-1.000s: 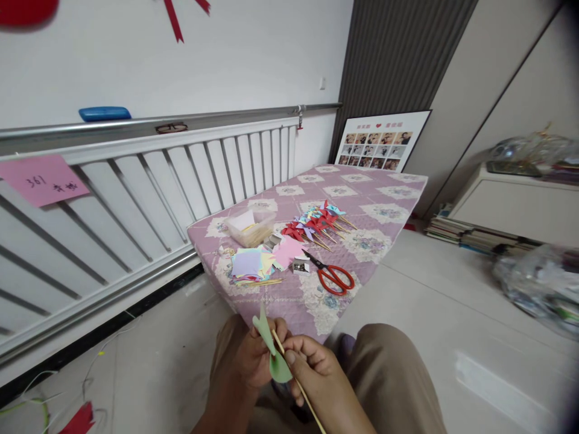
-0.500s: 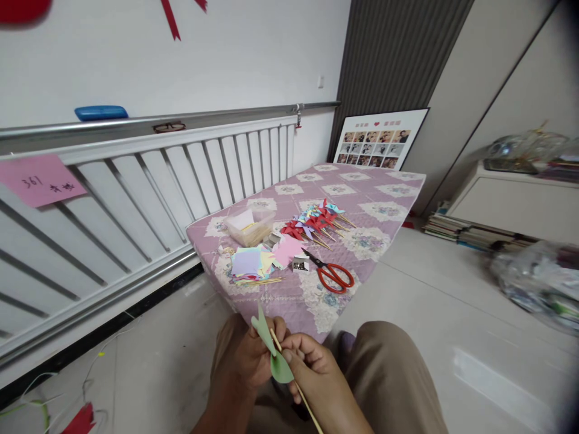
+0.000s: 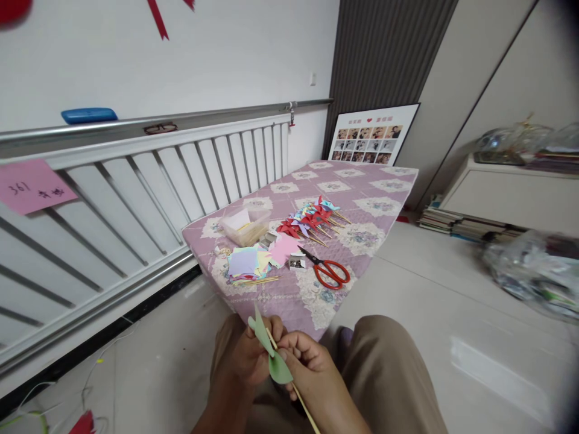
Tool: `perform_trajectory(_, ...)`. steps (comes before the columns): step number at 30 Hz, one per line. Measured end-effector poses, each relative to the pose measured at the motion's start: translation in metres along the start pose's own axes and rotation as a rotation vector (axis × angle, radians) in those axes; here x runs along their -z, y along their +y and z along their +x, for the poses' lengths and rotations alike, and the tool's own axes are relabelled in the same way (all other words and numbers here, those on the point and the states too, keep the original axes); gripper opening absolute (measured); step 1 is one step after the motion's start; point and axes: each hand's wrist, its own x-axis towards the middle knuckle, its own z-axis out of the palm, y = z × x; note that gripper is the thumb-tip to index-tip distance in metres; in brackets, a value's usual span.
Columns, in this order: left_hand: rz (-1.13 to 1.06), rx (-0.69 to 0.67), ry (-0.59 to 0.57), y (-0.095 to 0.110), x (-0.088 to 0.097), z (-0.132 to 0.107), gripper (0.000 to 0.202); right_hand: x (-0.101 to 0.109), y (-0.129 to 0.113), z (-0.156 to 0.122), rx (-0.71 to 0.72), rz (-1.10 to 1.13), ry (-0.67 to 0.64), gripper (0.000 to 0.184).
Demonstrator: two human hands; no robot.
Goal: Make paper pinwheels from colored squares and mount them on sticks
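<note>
Above my lap, my left hand (image 3: 252,354) is closed on a light green paper pinwheel (image 3: 280,367), its blades curled. A thin wooden stick (image 3: 304,407) runs behind the paper, its tip showing near the pinwheel's middle. The fingers of my right hand (image 3: 312,367) are closed around this stick, with thumb and forefinger pinching close to the pinwheel's centre. My fingers hide whatever joins the paper to the stick. On the table beyond lie finished pinwheels (image 3: 312,218) in red, purple and blue, on sticks.
The table with a purple floral cloth (image 3: 289,295) holds orange-handled scissors (image 3: 332,274), a small box of metal pins (image 3: 297,262), stacked coloured paper squares (image 3: 244,263), pink paper (image 3: 284,247) and a plastic tub of sticks (image 3: 246,226). A white radiator (image 3: 181,175) stands on the left.
The view has shifted slightly, so the table and room sit a little further left. Both hands keep hold of the green pinwheel and its stick, almost unmoved.
</note>
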Motion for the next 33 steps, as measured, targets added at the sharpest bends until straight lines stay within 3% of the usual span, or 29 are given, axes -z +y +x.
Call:
perform_trajectory(11, 0.016, 0.002, 0.017, -0.0009, 0.0048, -0.0008, 0.039, 0.0014, 0.0069, 0.0015, 0.014, 0.055, -0.024, 0.040)
perform_trajectory(18, 0.014, 0.000, -0.026, 0.0017, -0.0012, 0.0008, 0.039, 0.0012, 0.0018, 0.0003, -0.007, 0.114, -0.046, 0.044)
perform_trajectory(33, 0.055, -0.012, 0.064, 0.0022, -0.0024, 0.0010, 0.048, 0.0004, 0.0047, 0.0003, 0.021, 0.068, -0.017, 0.038)
